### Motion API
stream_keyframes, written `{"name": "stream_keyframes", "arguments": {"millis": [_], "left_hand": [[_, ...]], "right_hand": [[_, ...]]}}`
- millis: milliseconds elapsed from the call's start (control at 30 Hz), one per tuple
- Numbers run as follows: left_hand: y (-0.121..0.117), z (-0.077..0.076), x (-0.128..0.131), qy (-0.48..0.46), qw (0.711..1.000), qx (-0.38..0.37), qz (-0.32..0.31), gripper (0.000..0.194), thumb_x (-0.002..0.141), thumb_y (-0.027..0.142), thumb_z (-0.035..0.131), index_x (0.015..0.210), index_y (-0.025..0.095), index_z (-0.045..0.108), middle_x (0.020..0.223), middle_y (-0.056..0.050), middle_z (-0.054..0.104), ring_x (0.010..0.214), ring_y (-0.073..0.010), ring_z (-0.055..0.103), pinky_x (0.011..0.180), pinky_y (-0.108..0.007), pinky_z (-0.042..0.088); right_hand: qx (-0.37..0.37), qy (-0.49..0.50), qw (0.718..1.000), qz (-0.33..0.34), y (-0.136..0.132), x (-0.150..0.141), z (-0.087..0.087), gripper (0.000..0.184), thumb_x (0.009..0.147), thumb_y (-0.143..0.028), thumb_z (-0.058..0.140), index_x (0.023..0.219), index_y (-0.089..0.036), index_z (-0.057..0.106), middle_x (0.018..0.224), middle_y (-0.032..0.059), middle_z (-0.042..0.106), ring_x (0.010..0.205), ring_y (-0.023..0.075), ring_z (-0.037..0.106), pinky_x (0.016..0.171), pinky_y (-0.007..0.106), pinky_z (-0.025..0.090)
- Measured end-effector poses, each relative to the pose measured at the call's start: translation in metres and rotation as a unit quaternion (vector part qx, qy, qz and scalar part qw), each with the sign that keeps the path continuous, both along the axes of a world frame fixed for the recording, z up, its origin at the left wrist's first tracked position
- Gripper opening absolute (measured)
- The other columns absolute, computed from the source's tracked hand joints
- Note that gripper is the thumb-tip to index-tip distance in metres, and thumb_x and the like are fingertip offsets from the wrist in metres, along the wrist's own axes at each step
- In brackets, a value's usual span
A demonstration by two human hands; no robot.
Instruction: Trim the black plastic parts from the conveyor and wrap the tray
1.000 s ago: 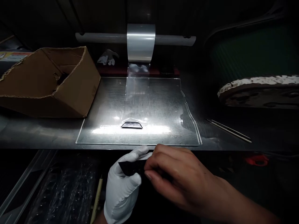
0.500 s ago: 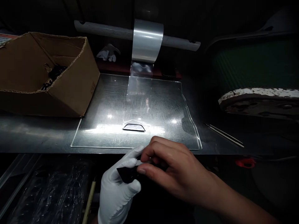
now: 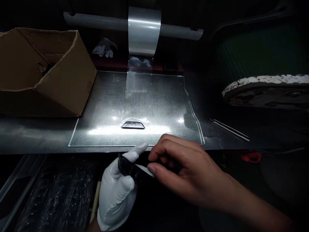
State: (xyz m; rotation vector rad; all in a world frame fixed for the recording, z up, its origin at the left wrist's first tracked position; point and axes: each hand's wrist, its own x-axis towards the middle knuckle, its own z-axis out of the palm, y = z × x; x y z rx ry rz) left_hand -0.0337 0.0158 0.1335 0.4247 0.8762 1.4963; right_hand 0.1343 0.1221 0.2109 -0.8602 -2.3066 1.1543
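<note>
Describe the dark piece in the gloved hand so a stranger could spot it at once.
Find the clear sheet on the bench, then the white-gloved left hand nearer the camera. The dark piece is in its grip, unlike the dark-rimmed piece lying on the sheet.

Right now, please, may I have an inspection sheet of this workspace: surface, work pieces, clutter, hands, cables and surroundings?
Surface: scratched transparent sheet on a metal bench; glare near its front edge.
Work pieces: a trapezoid piece lies on the sheet; a dark piece is held.
Clutter: cardboard box at left; thin sticks at right; white cloth behind.
Hands: gloved left hand grips the dark piece; bare right hand is at its right end, contact unclear.
Cables: none certain; a thin pale strip at lower right is unclear.
Surroundings: film roll on a bar behind; red object below the bench, right.
</note>
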Motion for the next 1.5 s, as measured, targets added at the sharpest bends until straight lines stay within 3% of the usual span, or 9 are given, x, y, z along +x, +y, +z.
{"name": "stream_keyframes", "arguments": {"millis": [100, 300, 767, 933, 1000, 1100, 1233, 1300, 1500], "left_hand": [[0.002, 0.007, 0.001, 0.033, 0.999, -0.002, -0.021, 0.041, 0.081, 0.045, 0.086, 0.113, 0.022, 0.079, 0.143, -0.013, 0.069, 0.140, -0.0426, 0.056, 0.122, -0.059, 0.041], [-0.002, 0.009, 0.003, 0.093, 0.995, 0.010, -0.038, 0.035, 0.084, 0.042, 0.084, 0.115, 0.026, 0.081, 0.142, -0.007, 0.071, 0.140, -0.0357, 0.058, 0.118, -0.046, 0.048], [0.000, 0.020, -0.004, 0.265, 0.961, -0.030, -0.067, 0.031, 0.086, 0.031, 0.083, 0.117, 0.032, 0.082, 0.122, -0.002, 0.081, 0.119, -0.0268, 0.074, 0.103, -0.027, 0.059], [0.003, 0.022, -0.002, 0.176, 0.979, -0.029, -0.097, 0.039, 0.083, 0.045, 0.084, 0.117, 0.024, 0.082, 0.128, -0.012, 0.078, 0.117, -0.0345, 0.074, 0.106, -0.042, 0.059], [0.003, 0.020, 0.000, 0.100, 0.989, -0.032, -0.103, 0.042, 0.083, 0.047, 0.084, 0.117, 0.023, 0.081, 0.119, -0.014, 0.081, 0.103, -0.0334, 0.079, 0.101, -0.045, 0.061], [0.000, 0.012, 0.001, 0.028, 0.995, -0.021, -0.097, 0.038, 0.087, 0.044, 0.081, 0.119, 0.023, 0.079, 0.101, -0.012, 0.085, 0.088, -0.0278, 0.082, 0.092, -0.040, 0.065], [-0.003, 0.004, 0.004, 0.012, 0.999, 0.018, -0.047, 0.031, 0.095, 0.038, 0.072, 0.124, 0.028, 0.076, 0.120, -0.011, 0.081, 0.087, -0.0251, 0.082, 0.088, -0.036, 0.066], [-0.002, 0.006, 0.006, 0.009, 0.999, 0.022, -0.033, 0.032, 0.095, 0.038, 0.072, 0.125, 0.028, 0.077, 0.118, -0.009, 0.082, 0.089, -0.0254, 0.082, 0.094, -0.038, 0.065], [-0.003, 0.016, 0.007, 0.062, 0.998, -0.019, -0.003, 0.039, 0.086, 0.041, 0.082, 0.122, 0.026, 0.078, 0.139, -0.014, 0.072, 0.106, -0.0365, 0.078, 0.099, -0.049, 0.063]], "right_hand": [[-0.033, -0.044, 0.998, 0.008, -0.001, 0.001, 0.005, 0.008, 0.092, -0.021, 0.073, 0.095, -0.024, 0.065, 0.089, -0.0072, 0.065, 0.077, 0.0058, 0.060, 0.067, 0.018, 0.046], [-0.056, -0.078, 0.995, 0.027, -0.001, 0.007, 0.007, 0.009, 0.092, -0.021, 0.071, 0.093, -0.025, 0.063, 0.090, -0.0086, 0.065, 0.079, 0.0060, 0.059, 0.067, 0.018, 0.045], [-0.026, -0.097, 0.995, 0.016, -0.007, 0.011, -0.007, 0.010, 0.091, -0.021, 0.070, 0.097, -0.022, 0.063, 0.092, -0.0033, 0.066, 0.079, 0.0118, 0.059, 0.066, 0.025, 0.042], [-0.038, -0.017, 0.997, -0.061, -0.011, 0.012, -0.011, 0.005, 0.092, -0.018, 0.066, 0.089, -0.020, 0.063, 0.082, -0.0040, 0.062, 0.071, 0.0094, 0.056, 0.063, 0.023, 0.044], [-0.043, 0.020, 0.994, -0.103, -0.012, 0.015, -0.011, 0.006, 0.094, -0.017, 0.064, 0.089, -0.020, 0.062, 0.079, -0.0041, 0.060, 0.068, 0.0088, 0.055, 0.060, 0.022, 0.044], [-0.032, 0.041, 0.991, -0.120, -0.014, 0.022, -0.010, 0.009, 0.095, -0.012, 0.060, 0.093, -0.020, 0.065, 0.082, -0.0026, 0.062, 0.069, 0.0092, 0.057, 0.061, 0.022, 0.046], [0.004, 0.062, 0.994, -0.091, -0.018, 0.026, -0.009, 0.015, 0.095, -0.010, 0.061, 0.103, -0.020, 0.070, 0.089, 0.0011, 0.065, 0.077, 0.0125, 0.062, 0.066, 0.025, 0.050], [0.021, 0.081, 0.995, -0.058, -0.019, 0.026, -0.009, 0.020, 0.095, -0.011, 0.063, 0.111, -0.020, 0.072, 0.091, 0.0022, 0.065, 0.078, 0.0132, 0.062, 0.066, 0.026, 0.052], [0.114, 0.080, 0.990, 0.014, -0.026, 0.018, -0.014, 0.032, 0.094, -0.019, 0.068, 0.126, -0.014, 0.074, 0.088, 0.0039, 0.062, 0.076, 0.0155, 0.060, 0.065, 0.030, 0.051]]}}
